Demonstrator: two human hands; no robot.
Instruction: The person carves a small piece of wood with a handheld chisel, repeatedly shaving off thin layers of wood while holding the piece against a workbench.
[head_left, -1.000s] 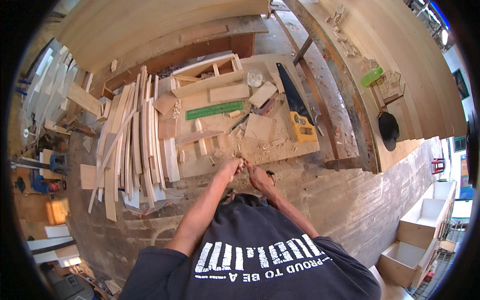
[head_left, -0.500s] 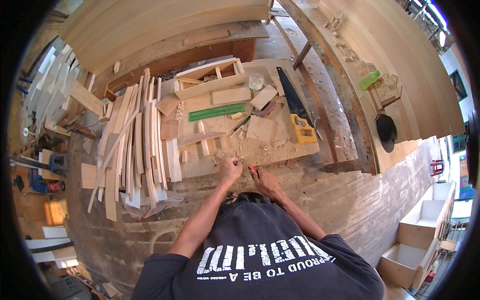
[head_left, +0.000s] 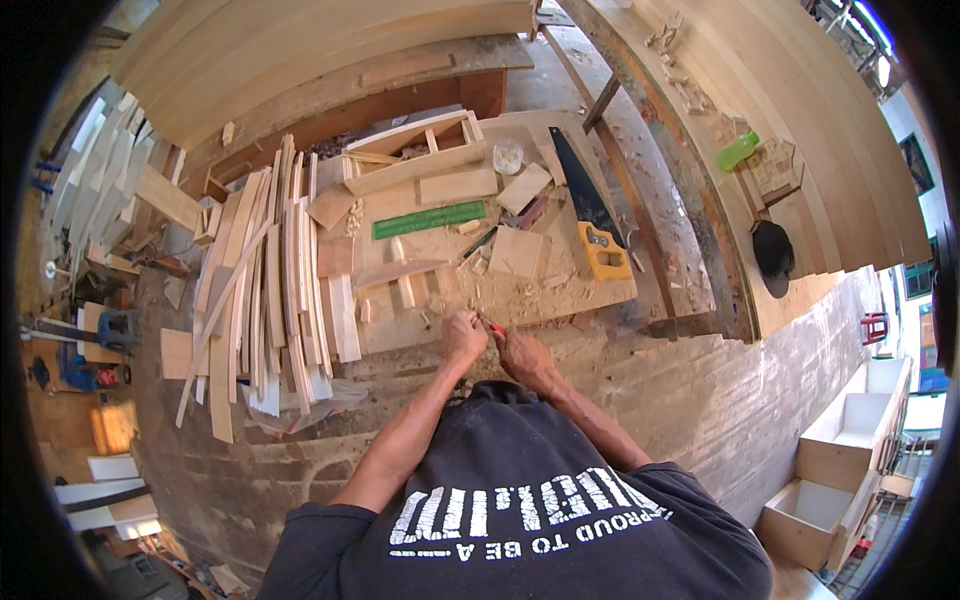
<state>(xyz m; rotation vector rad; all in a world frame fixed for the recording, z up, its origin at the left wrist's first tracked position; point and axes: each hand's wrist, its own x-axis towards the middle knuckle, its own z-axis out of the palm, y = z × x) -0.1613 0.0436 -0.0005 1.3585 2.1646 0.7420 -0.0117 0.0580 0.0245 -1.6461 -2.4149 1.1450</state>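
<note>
Rectangular pale-wood box (head_left: 420, 171) at eleven o'clock holds strips (head_left: 371, 157); yellow-handled black handsaw (head_left: 583, 187) lies at one. Right hand (head_left: 525, 359) clasps red tool (head_left: 497, 328); left hand (head_left: 464, 336) closed, contents unclear.

This is a woodworking shop: a yellow-handled handsaw (head_left: 590, 200) lies among scattered wood shavings (head_left: 555, 285), with a green ruler (head_left: 428, 220) to its left. Farther left of the saw are heaped long wooden strips (head_left: 273, 280); up and left of it sits a divided wooden frame (head_left: 415, 168), and well to its lower right, open wooden boxes (head_left: 828, 465) with white insides.
</note>
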